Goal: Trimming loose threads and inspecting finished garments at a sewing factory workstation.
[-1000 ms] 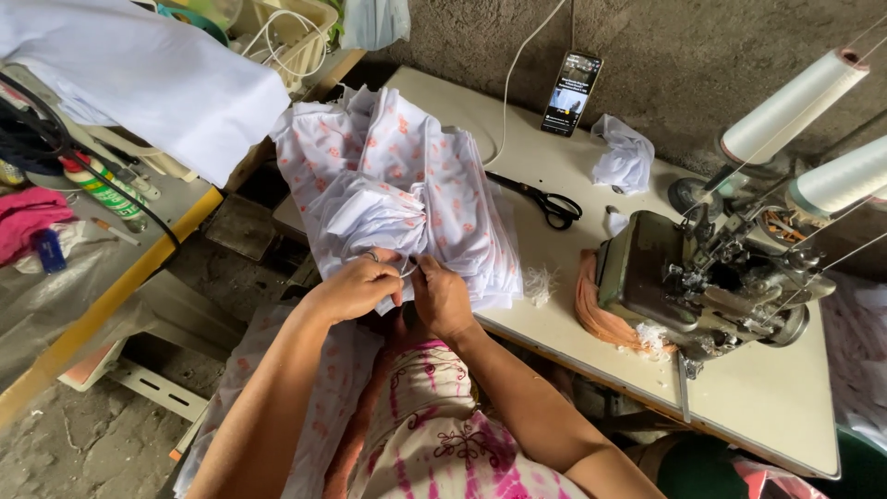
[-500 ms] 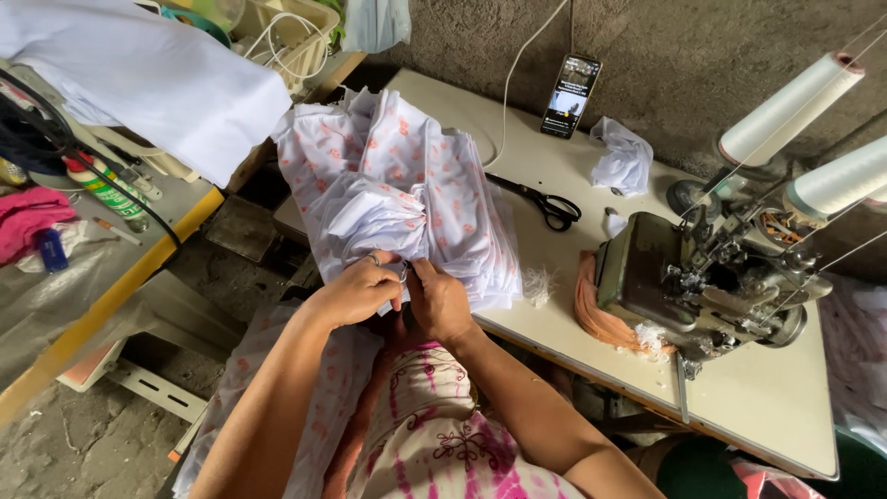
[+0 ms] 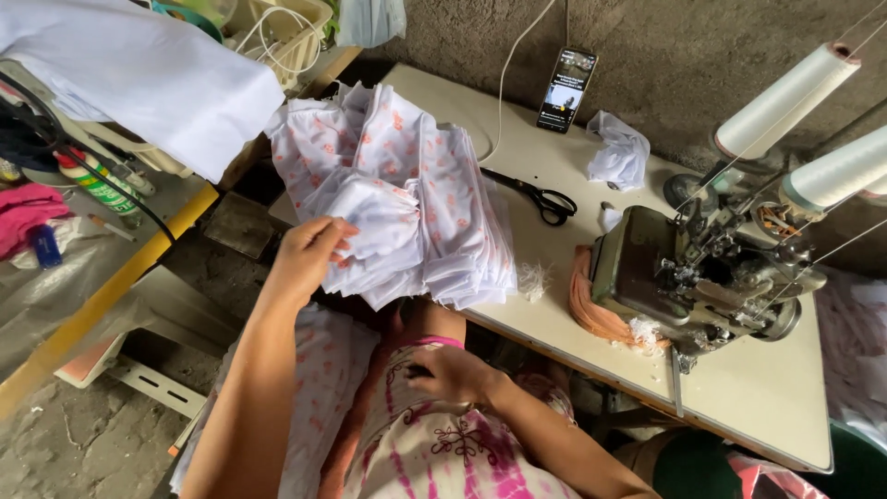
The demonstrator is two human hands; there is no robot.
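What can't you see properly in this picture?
- Head view: the right hand is curled against the tie-dye top; whether it holds anything is hidden.
- The phone screen is too small to make out.
- The left hand covers part of the stack of printed white fabric.
- The thread cones are cut off by the right edge.

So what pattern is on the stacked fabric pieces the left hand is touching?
The stacked fabric pieces are white with small orange-pink printed motifs, seen in the head view.
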